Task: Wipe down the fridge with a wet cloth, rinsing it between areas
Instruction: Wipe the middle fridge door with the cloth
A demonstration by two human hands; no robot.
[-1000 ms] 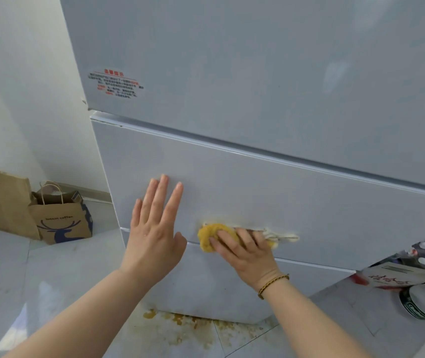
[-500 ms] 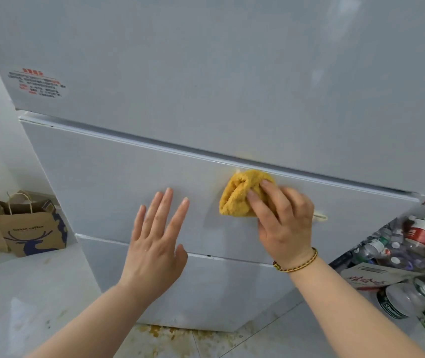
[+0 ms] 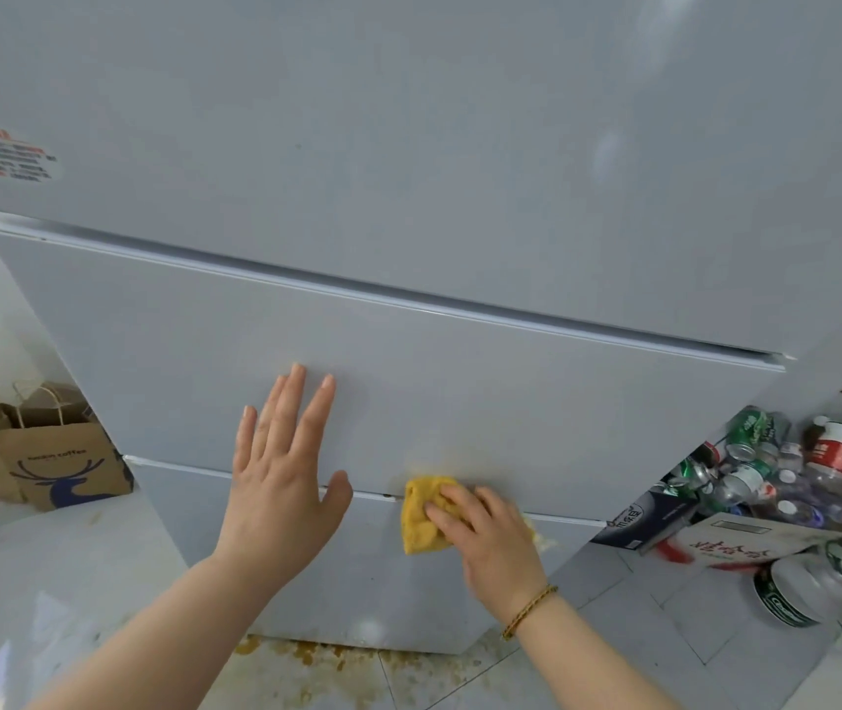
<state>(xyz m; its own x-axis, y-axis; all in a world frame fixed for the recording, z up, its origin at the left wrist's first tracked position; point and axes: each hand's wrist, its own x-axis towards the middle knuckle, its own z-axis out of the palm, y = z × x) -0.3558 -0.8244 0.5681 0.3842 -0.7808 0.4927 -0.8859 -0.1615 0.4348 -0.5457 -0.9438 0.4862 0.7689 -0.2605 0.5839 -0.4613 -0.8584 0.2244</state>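
Note:
A pale grey fridge (image 3: pixel 460 171) fills most of the head view, with an upper door, a middle drawer front (image 3: pixel 511 402) and a lower drawer below. My right hand (image 3: pixel 490 545) presses a bunched yellow cloth (image 3: pixel 421 515) against the seam between the middle and lower drawers. A pale edge of the cloth pokes out to the right of that hand. My left hand (image 3: pixel 286 474) lies flat on the middle drawer front with fingers spread, holding nothing.
A brown paper bag (image 3: pixel 60 453) with a blue deer print stands on the floor at the left. Several plastic bottles and cans (image 3: pixel 787 463) and cardboard boxes (image 3: pixel 747 545) are piled at the right. Brown stains (image 3: pixel 316 653) mark the floor tiles under the fridge.
My right hand swept the cloth up to the middle drawer's top edge, then back down to its bottom seam. The left hand stayed flat on the drawer. The camera view shifted.

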